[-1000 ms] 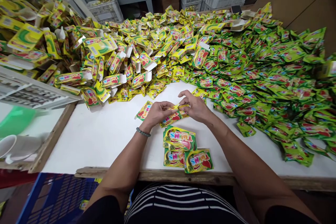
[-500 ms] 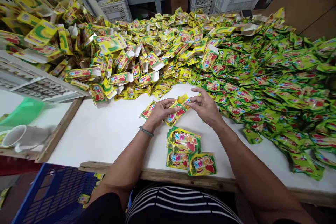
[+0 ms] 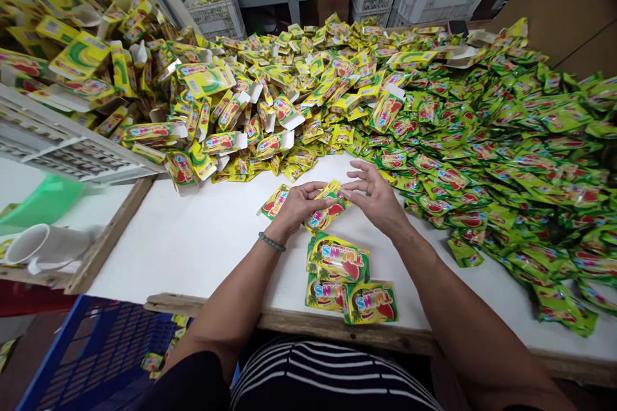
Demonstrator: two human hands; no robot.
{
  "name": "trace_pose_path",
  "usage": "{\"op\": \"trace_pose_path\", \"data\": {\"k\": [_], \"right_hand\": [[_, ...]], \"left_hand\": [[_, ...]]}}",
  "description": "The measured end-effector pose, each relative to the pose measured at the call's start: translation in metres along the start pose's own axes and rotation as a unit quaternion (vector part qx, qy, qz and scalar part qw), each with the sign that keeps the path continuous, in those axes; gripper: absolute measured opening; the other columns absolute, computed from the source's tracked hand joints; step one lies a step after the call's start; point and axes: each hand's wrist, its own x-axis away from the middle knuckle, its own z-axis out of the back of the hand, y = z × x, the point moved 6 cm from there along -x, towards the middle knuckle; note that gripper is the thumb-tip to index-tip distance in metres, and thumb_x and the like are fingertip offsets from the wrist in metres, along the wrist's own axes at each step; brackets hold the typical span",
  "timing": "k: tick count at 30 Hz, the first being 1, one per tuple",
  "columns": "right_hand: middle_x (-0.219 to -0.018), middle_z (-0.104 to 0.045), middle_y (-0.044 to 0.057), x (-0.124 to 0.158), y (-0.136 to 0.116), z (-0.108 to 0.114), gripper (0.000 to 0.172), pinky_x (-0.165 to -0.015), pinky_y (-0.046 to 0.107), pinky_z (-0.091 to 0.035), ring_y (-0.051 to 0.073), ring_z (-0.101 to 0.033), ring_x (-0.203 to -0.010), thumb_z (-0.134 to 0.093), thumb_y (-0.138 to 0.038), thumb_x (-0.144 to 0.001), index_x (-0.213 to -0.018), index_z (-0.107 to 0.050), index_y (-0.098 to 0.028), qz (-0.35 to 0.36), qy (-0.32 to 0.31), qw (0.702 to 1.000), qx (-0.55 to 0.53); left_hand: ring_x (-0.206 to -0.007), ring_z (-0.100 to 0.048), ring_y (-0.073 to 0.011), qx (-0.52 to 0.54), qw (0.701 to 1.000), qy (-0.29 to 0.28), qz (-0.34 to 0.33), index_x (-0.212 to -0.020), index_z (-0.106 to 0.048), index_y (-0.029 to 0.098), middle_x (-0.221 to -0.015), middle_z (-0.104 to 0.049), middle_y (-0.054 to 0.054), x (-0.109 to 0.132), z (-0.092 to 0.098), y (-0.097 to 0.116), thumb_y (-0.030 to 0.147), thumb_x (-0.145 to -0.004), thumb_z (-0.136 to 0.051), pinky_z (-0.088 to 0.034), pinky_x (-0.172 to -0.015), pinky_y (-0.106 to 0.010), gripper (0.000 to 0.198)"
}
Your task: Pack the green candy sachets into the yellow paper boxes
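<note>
The small carton [image 3: 324, 213] sits near the centre of the frame, its long axis slanting from lower left to upper right, with the upper-right end pointing at the right hand [image 3: 370, 196]. The left hand [image 3: 297, 207] pinches it along the upper left side, thumb across the printed face; the right hand's thumb and fingertips are at the far end, and whether they grip it cannot be told. Below, near the lower centre, printed boxes [image 3: 340, 258] lie close to the table's wooden edge [image 3: 347, 332]. White tabletop [image 3: 193, 237] stretches left of the left forearm, while a heap of green packets [image 3: 482, 141] bounds the right and a pile of yellow cartons [image 3: 231, 96] the upper left. The held carton is yellow and green with a red fruit picture and coloured letters, partly covered by the thumb; a yellow bit shows at its top.
</note>
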Motion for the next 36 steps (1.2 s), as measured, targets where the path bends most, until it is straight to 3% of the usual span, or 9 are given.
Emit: {"op": "trace_pose_path", "data": {"k": [2, 5, 11, 14, 17, 21, 26, 31, 36], "right_hand": [[-0.123, -0.061, 0.014, 0.001, -0.004, -0.002, 0.061, -0.091, 0.045, -0.049, 0.026, -0.063, -0.107, -0.069, -0.039, -0.074, -0.13, -0.047, -0.025, 0.021, 0.023, 0.999, 0.031], [-0.126, -0.062, 0.013, 0.003, -0.007, -0.014, 0.053, -0.097, 0.049, -0.045, 0.026, -0.063, -0.11, -0.06, -0.04, -0.082, -0.132, -0.048, -0.027, 0.038, -0.008, 0.996, 0.076], [-0.127, -0.064, 0.009, 0.008, -0.013, -0.023, 0.051, -0.113, 0.059, -0.021, 0.024, -0.065, -0.11, -0.05, -0.04, -0.089, -0.139, -0.044, -0.029, 0.051, -0.049, 0.989, 0.128], [-0.125, -0.064, 0.01, 0.01, -0.022, -0.006, 0.054, -0.109, 0.054, -0.033, 0.025, -0.057, -0.12, -0.06, -0.04, -0.084, -0.134, -0.047, -0.027, 0.095, 0.04, 0.99, 0.097], [-0.119, -0.065, 0.009, 0.012, -0.019, 0.003, 0.043, -0.096, 0.046, -0.047, 0.025, -0.059, -0.112, -0.07, -0.043, -0.075, -0.114, -0.061, -0.026, 0.085, 0.107, 0.989, 0.053], [-0.092, -0.069, 0.004, 0.011, -0.003, -0.022, 0.035, -0.077, 0.037, -0.055, 0.019, -0.065, -0.081, -0.073, -0.044, -0.072, -0.099, -0.068, -0.023, 0.014, 0.006, 0.998, -0.058], [-0.076, -0.064, 0.0, 0.014, -0.004, -0.027, 0.03, -0.065, 0.03, -0.051, 0.013, -0.059, -0.067, -0.074, -0.046, -0.07, -0.086, -0.067, -0.022, 0.012, 0.037, 0.995, -0.087], [-0.061, -0.057, -0.003, 0.013, -0.004, -0.024, 0.033, -0.059, 0.028, -0.048, 0.012, -0.055, -0.057, -0.071, -0.051, -0.072, -0.072, -0.058, -0.021, -0.006, 0.007, 0.998, -0.068], [-0.06, -0.056, -0.007, 0.007, 0.005, -0.018, 0.043, -0.058, 0.027, -0.05, 0.012, -0.056, -0.057, -0.073, -0.051, -0.068, -0.095, -0.055, -0.024, -0.02, 0.029, 0.992, -0.119]], "left_hand": [[-0.064, -0.067, -0.0131, 0.0, 1.0, 0.009, -0.01, -0.099, -0.068, 0.013, -0.079, -0.074, -0.004, 0.0, 0.0, 0.0, 0.026, -0.05, -0.089, -0.051, -0.065, -0.025, 0.055], [-0.064, -0.066, -0.0121, 0.001, 0.999, 0.014, -0.036, -0.096, -0.067, 0.012, -0.077, -0.073, -0.002, 0.001, -0.002, 0.003, 0.027, -0.05, -0.089, -0.05, -0.063, -0.023, 0.053], [-0.049, -0.053, -0.0065, -0.035, 0.997, 0.013, -0.071, -0.105, -0.062, 0.014, -0.059, -0.063, 0.005, 0.004, -0.004, 0.007, 0.037, -0.059, -0.084, -0.039, -0.051, -0.019, 0.056], [-0.043, -0.043, -0.0045, -0.033, 0.992, 0.034, -0.118, -0.115, -0.055, 0.019, -0.054, -0.054, 0.009, 0.004, -0.001, 0.015, 0.041, -0.067, -0.08, -0.031, -0.045, -0.017, 0.058], [-0.043, -0.041, -0.005, -0.021, 0.985, 0.073, -0.152, -0.114, -0.054, 0.022, -0.053, -0.049, 0.01, 0.005, 0.004, 0.02, 0.044, -0.069, -0.078, -0.028, -0.045, -0.018, 0.055], [-0.047, -0.044, -0.0064, -0.007, 0.985, 0.074, -0.155, -0.109, -0.057, 0.021, -0.058, -0.053, 0.007, 0.008, 0.002, 0.021, 0.047, -0.069, -0.076, -0.032, -0.048, -0.02, 0.051], [-0.059, -0.053, -0.0074, -0.024, 0.984, 0.034, -0.171, -0.101, -0.058, 0.019, -0.069, -0.058, 0.005, 0.011, -0.005, 0.024, 0.039, -0.067, -0.08, -0.041, -0.057, -0.02, 0.045], [-0.069, -0.057, -0.0094, -0.047, 0.985, 0.011, -0.168, -0.095, -0.06, 0.019, -0.078, -0.061, 0.002, 0.011, -0.005, 0.024, 0.037, -0.071, -0.077, -0.045, -0.066, -0.021, 0.035], [-0.087, -0.062, -0.0132, -0.049, 0.984, -0.007, -0.173, -0.104, -0.06, 0.02, -0.095, -0.066, -0.002, 0.012, -0.01, 0.023, 0.036, -0.071, -0.077, -0.048, -0.08, -0.024, 0.041]]}}
